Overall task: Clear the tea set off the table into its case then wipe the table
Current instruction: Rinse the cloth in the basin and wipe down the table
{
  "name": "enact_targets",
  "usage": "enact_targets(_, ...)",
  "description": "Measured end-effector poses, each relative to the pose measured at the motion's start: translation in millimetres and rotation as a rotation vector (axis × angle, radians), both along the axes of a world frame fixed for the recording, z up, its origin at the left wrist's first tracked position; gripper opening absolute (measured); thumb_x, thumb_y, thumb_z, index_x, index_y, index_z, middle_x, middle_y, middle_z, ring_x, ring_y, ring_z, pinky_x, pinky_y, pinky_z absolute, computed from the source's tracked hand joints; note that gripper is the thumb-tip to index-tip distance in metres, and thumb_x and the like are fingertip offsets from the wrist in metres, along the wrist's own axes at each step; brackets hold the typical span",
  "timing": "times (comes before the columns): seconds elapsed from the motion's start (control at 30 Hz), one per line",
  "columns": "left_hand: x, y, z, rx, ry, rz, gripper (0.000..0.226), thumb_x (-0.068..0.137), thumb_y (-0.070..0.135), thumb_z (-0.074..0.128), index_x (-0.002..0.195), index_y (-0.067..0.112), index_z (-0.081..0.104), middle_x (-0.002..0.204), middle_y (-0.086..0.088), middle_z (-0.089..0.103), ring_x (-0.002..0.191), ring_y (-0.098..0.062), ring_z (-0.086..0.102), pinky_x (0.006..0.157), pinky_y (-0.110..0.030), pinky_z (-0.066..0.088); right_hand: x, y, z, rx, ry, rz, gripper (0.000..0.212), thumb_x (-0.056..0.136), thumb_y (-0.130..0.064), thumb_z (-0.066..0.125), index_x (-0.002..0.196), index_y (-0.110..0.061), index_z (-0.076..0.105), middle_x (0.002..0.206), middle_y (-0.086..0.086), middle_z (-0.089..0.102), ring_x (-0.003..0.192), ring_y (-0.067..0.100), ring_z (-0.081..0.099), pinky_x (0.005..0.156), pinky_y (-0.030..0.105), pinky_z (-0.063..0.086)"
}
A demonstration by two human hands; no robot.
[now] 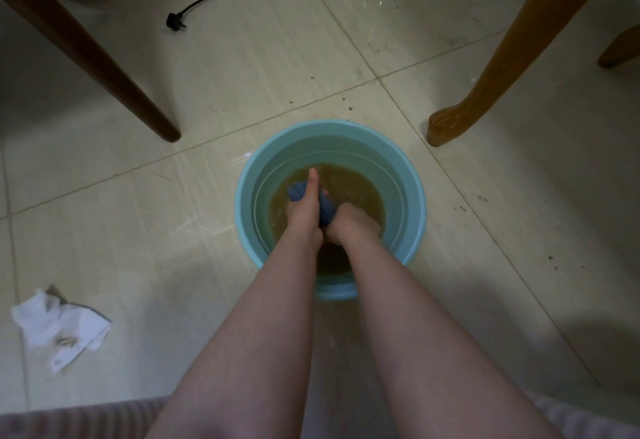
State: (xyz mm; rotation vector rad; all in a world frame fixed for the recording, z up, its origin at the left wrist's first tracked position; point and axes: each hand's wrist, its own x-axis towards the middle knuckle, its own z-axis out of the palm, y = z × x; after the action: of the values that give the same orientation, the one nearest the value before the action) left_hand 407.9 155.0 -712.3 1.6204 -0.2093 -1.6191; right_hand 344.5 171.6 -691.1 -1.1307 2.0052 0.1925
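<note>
A light blue plastic basin (412, 203) stands on the tiled floor, partly filled with murky yellow-brown water. Both my hands are down inside it. My left hand (304, 206) and my right hand (349, 224) together grip a wadded blue cloth (325, 211), which sticks out between them just above the water. My left thumb lies straight along the cloth, pointing away from me. The fingers of both hands are hidden under the cloth. No tea set, case or tabletop is in view.
A dark wooden leg (86, 50) slants down at the left and a light wooden leg (498, 57) at the right. A crumpled white tissue (59, 327) lies on the floor at the left. A black plug and cord (175, 21) lie farther back.
</note>
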Motion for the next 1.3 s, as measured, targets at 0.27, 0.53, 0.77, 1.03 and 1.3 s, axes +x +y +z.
enact_targets(0.27,8,-9,5,-0.064,-0.275,-0.199,0.045,0.097,0.051,0.044,0.068,0.019,0.055,0.065,-0.002,0.056,0.064,-0.018,0.054,0.063,-0.029,0.043,25,11,-8,-0.145,0.119,0.018,0.034,0.100,-0.024,0.035,0.110,-0.020,0.068,0.114,0.004,0.068,0.105,0.023,0.064,0.074,0.030,0.041)
enact_targets(0.53,2,-10,12,-0.078,-0.414,-0.278,0.039,0.099,0.044,0.046,0.079,0.012,0.057,0.076,-0.002,0.057,0.070,-0.014,0.054,0.075,-0.031,0.045,19,13,-10,-0.087,-0.082,0.027,0.019,0.096,-0.021,0.048,0.103,-0.014,0.064,0.111,0.009,0.066,0.100,0.027,0.064,0.074,0.032,0.045)
enact_targets(0.77,23,-16,6,0.044,0.095,-0.239,0.051,0.089,0.054,0.057,0.119,0.013,0.061,0.108,-0.010,0.069,0.095,-0.023,0.066,0.077,-0.035,0.055,-15,3,-10,-0.193,-0.775,-0.543,0.038,0.082,-0.008,0.070,0.119,-0.009,0.061,0.092,0.009,0.067,0.065,0.016,0.059,0.053,0.021,0.044)
enact_targets(1.03,22,-2,-6,-0.122,0.089,-0.167,0.058,0.088,0.008,0.063,0.140,0.020,0.042,0.120,-0.012,0.064,0.087,-0.019,0.068,0.067,-0.028,0.057,-9,-1,-15,-0.402,-0.827,-0.893,0.022,0.089,-0.026,0.068,0.100,-0.008,0.069,0.083,0.008,0.067,0.064,0.014,0.060,0.048,0.017,0.045)
enact_targets(1.3,28,-5,-5,-0.223,-0.831,-0.601,0.075,0.082,0.022,0.070,0.145,0.026,0.031,0.143,-0.013,0.037,0.129,-0.031,0.042,0.106,-0.038,0.037,-18,-4,-25,-0.478,-0.008,-0.516,0.040,0.081,-0.022,0.074,0.115,-0.014,0.055,0.118,0.008,0.060,0.111,0.029,0.058,0.091,0.039,0.049)
